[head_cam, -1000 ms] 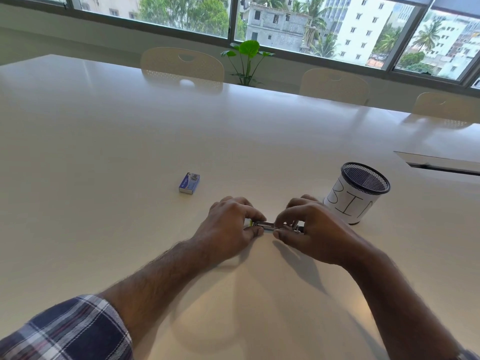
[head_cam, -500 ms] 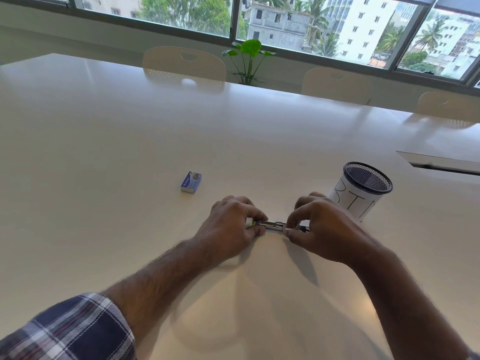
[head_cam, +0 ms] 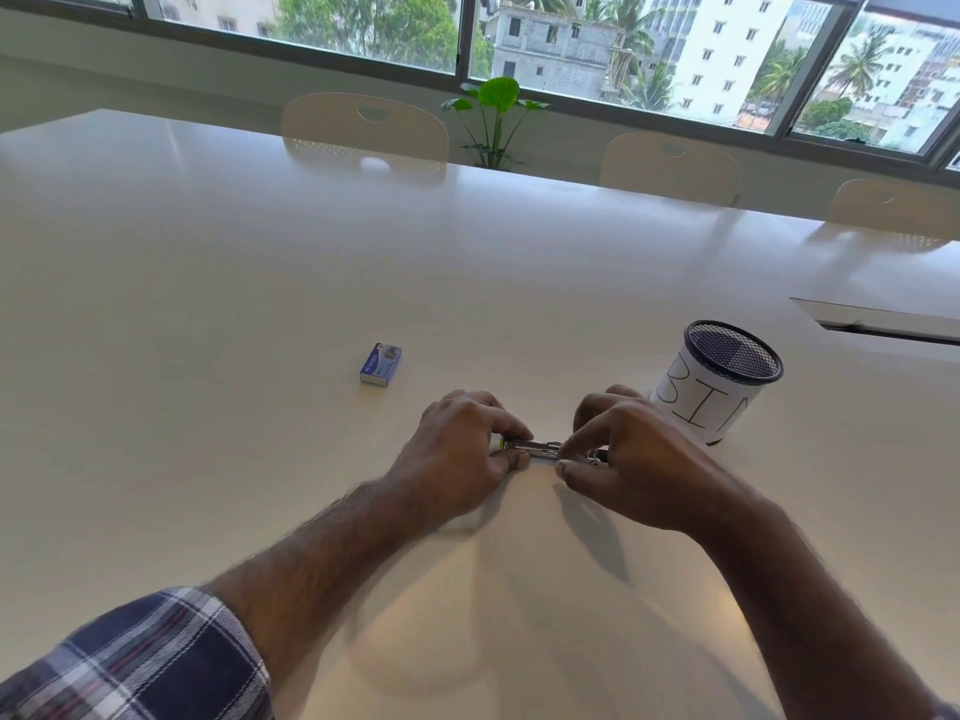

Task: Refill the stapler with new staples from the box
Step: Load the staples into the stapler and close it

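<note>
- The stapler (head_cam: 540, 450) lies flat on the white table (head_cam: 208, 304), close in front of the person, between the two hands. Only a short metal part of it shows; the rest is hidden by the fingers.
- The left hand (head_cam: 457, 454) pinches the left end of the stapler between thumb and forefinger, the other fingers curled in.
- The right hand (head_cam: 628, 459) pinches the right end in the same way, with its forefinger laid on the top of the metal part.
- The box of staples (head_cam: 381, 363) is closed, as far as I can see, and lies on the table to the far left, well apart from the hands.
- A mesh cup marked "BIN" (head_cam: 719, 381) stands just behind the right hand.
- My judgement: the step in hand is to open the stapler, so the task is in its early part.
- To do it well, one hand should hold the base firmly against the table and the other should pull or lift only the moving part, slowly, because the piece is small and can slip or snap back on a fingertip.
- Whether the magazine is open already, I cannot tell.
</note>
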Demonstrator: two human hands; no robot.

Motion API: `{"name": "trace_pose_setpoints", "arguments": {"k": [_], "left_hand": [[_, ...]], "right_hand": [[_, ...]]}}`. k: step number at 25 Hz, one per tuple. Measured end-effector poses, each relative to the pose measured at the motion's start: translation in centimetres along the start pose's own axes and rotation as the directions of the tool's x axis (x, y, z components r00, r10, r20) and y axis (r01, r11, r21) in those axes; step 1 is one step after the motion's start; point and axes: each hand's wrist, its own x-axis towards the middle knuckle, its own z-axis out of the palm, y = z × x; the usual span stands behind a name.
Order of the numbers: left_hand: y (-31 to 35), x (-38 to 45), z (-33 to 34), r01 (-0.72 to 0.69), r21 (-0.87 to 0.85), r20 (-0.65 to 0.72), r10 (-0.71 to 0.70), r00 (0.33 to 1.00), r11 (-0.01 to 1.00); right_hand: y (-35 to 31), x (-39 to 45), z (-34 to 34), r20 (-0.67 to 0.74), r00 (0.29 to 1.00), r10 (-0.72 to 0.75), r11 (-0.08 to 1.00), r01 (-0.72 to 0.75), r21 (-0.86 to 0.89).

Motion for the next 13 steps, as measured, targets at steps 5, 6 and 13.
{"name": "trace_pose_setpoints", "arguments": {"k": [5,6,13], "left_hand": [[-0.07,0.05,0.01,0.004,-0.002,0.007,-0.004,1.000,1.000],[-0.04,0.04,-0.01,0.006,-0.007,0.008,-0.006,1.000,1.000],[0.06,-0.03,-0.16,0.020,-0.023,0.014,-0.020,1.000,1.000]], "right_hand": [[0.01,0.14,0.50,0.019,1.000,0.007,0.998,-0.008,0.054],[0.03,0.16,0.58,0.023,1.000,0.014,0.998,-0.016,0.069],[0.45,0.04,0.57,-0.039,0.999,0.038,0.983,-0.030,0.180]]}}
